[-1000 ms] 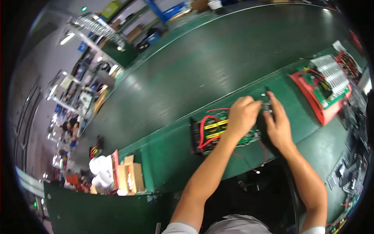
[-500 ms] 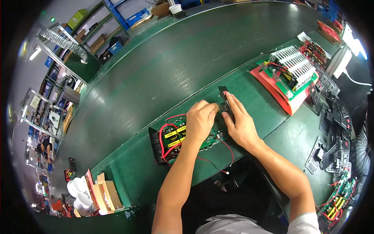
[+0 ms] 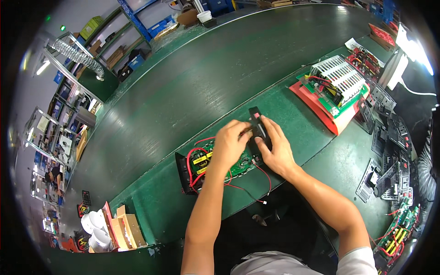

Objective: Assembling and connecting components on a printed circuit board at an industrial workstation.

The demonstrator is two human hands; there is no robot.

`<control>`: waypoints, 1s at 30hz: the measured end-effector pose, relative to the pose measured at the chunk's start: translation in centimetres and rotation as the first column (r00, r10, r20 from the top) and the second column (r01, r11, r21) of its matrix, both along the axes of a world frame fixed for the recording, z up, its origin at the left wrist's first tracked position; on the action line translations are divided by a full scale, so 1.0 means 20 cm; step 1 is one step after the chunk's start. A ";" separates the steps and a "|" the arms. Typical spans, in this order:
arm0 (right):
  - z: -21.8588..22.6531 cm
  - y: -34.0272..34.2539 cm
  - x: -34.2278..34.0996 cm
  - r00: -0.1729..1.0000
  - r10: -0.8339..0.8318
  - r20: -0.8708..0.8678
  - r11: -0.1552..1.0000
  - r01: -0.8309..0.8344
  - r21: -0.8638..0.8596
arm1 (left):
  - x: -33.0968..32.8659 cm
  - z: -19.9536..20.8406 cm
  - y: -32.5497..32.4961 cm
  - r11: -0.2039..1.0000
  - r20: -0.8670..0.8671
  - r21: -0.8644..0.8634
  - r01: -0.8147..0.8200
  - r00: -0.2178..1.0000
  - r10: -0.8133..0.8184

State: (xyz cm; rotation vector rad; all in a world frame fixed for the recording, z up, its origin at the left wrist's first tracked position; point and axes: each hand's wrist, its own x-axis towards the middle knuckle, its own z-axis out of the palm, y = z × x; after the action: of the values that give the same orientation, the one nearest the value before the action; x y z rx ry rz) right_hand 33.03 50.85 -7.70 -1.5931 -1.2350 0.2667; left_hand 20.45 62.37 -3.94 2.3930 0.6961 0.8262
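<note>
My right hand (image 3: 279, 149) grips a black plastic end panel (image 3: 255, 112) with a small red part on it, fingers along one side and thumb across its face. The panel stands at the right end of a green circuit board (image 3: 246, 163); I cannot tell whether it is seated there. My left hand (image 3: 229, 143) hovers over the board, its fingertips pinched beside the panel around something hidden. Yellow-taped coils (image 3: 200, 160) and thick red wires (image 3: 189, 166) fill the board's left part, which ends at another black panel (image 3: 182, 168). A thin red lead ends in a white plug (image 3: 264, 202).
To the right, a slotted metal housing (image 3: 341, 75) lies on a board over a red sheet (image 3: 321, 112). Black plastic panels (image 3: 388, 169) and wired boards (image 3: 395, 238) crowd the right edge. A cardboard box (image 3: 128, 229) and white rolls (image 3: 98, 238) are at lower left.
The black panel in my right hand has come down and left toward the board, now turned with its face more upward. My left hand has shifted slightly left, still pinched.
</note>
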 end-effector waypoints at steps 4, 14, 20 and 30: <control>-0.01 0.01 -0.01 0.997 0.029 -0.072 0.998 -0.024 0.059 | -0.14 0.13 0.13 0.990 -0.160 0.095 -0.103 0.980 0.117; -0.05 0.02 0.03 0.983 0.055 -0.175 0.994 -0.037 0.107 | -0.31 0.18 0.37 0.988 -0.777 -0.008 -0.154 0.623 0.091; -0.02 0.01 0.03 0.968 0.069 -0.242 0.996 -0.054 0.071 | -0.35 0.25 0.41 0.973 -0.750 -0.141 -0.181 0.662 0.015; -0.08 0.03 0.05 0.962 0.020 -0.274 0.999 -0.026 -0.019 | -0.25 0.37 0.11 0.999 -0.120 -0.032 0.010 0.993 -0.014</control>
State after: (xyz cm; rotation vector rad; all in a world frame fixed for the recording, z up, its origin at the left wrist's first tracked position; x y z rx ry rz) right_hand 34.12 51.51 -9.39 -1.5037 -1.0393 0.5005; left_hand 15.53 64.62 3.54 2.4318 0.7350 0.6657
